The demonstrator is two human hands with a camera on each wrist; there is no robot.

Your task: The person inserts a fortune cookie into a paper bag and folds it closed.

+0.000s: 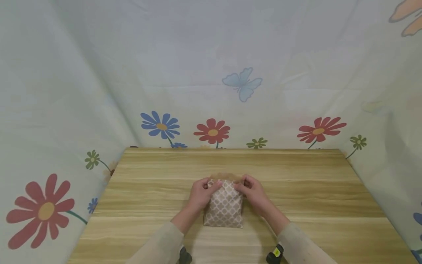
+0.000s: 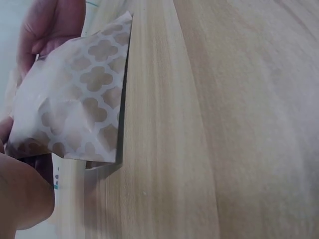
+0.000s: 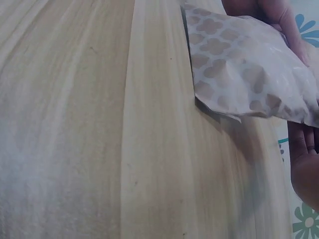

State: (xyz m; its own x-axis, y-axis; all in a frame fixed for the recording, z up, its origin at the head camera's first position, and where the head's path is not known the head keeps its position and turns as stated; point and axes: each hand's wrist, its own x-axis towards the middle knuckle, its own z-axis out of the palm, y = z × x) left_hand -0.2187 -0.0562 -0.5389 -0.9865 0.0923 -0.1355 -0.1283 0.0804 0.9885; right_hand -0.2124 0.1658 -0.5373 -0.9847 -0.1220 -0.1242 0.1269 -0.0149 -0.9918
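Note:
A paper bag [image 1: 225,205] with a white and tan quatrefoil pattern lies near the middle of the wooden table, its bottom edge toward me. My left hand [image 1: 202,191] pinches the upper left corner, thumb on the front face. At the upper right corner my right hand [image 1: 254,190] pinches the bag the same way. Between the hands, a plain brown strip of paper shows along the top. Seen from the left wrist, the bag [image 2: 92,94] looks creased and puffed toward its top. The right wrist view shows the bag's lower edge close over the tabletop, and whatever is inside is hidden.
The wooden table [image 1: 158,165] spreads out on all sides of the bag. A pale cloth backdrop [image 1: 184,66] printed with flowers and butterflies hangs behind and beside it. Dark wrist devices [image 1: 275,253] show below the sleeves.

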